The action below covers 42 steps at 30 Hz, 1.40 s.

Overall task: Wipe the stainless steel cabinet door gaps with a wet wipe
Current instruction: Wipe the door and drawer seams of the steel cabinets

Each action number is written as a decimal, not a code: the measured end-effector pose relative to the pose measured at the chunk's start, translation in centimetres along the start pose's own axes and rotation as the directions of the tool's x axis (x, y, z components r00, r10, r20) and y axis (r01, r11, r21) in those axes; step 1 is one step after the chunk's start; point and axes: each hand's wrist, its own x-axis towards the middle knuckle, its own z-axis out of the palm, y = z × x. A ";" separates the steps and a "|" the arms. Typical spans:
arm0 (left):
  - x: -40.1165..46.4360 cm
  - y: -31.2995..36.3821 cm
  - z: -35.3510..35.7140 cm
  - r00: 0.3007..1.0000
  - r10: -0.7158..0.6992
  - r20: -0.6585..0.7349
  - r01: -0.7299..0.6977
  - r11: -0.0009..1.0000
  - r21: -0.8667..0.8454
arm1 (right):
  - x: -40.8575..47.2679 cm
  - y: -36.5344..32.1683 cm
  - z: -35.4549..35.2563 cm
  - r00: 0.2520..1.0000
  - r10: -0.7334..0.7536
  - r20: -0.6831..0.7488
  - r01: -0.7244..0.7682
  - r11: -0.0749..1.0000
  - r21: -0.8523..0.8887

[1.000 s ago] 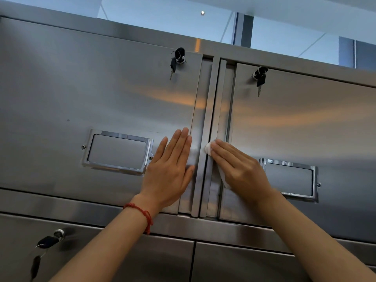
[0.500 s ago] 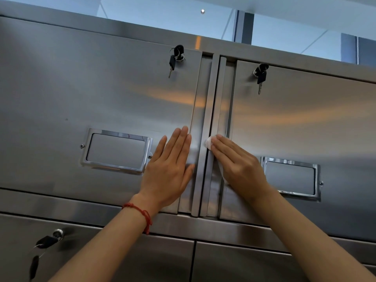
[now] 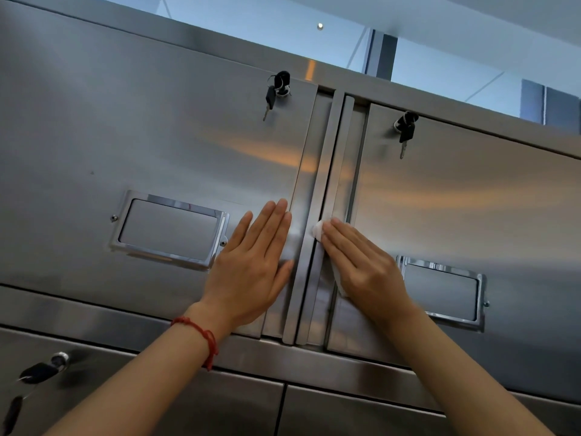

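So at this point the right hand (image 3: pixel 366 262) had its fingers laid out straight over the wet wipe (image 3: pixel 317 229), pressing it flat into the strip between the two upper cabinet doors. No pinch or curl that I could see, just flat fingers pushing. A white bit of the wipe poked out past the fingertips right at the center gap (image 3: pixel 314 278), and another scrap showed under the palm edge.

Compared with a second back, that hand had crept a little higher up the strip, maybe a fingertip's worth, so it looked like a slow upward stroke. The wipe sat roughly halfway up the door height, meaning the upper half of the gap toward the keys (image 3: pixel 405 130) probably hadn't been done yet on this pass.

The left hand (image 3: pixel 254 269) hadn't really budged: spread flat, empty, palm on the left door (image 3: pixel 141 136) just beside the gap, bracing it, I'd guess, so it wouldn't rattle. Red string bracelet (image 3: pixel 201 338) on that wrist.

Lower doors and their gap (image 3: pixel 281 407) sat below the arms, and nothing was touching them at that moment.
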 end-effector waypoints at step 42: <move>0.0 0.0 -0.1 1.000 -0.004 -0.012 0.004 1.000 -0.012 | 1.8 1.3 0.3 0.994 0.096 -0.053 -0.091 0.992 0.084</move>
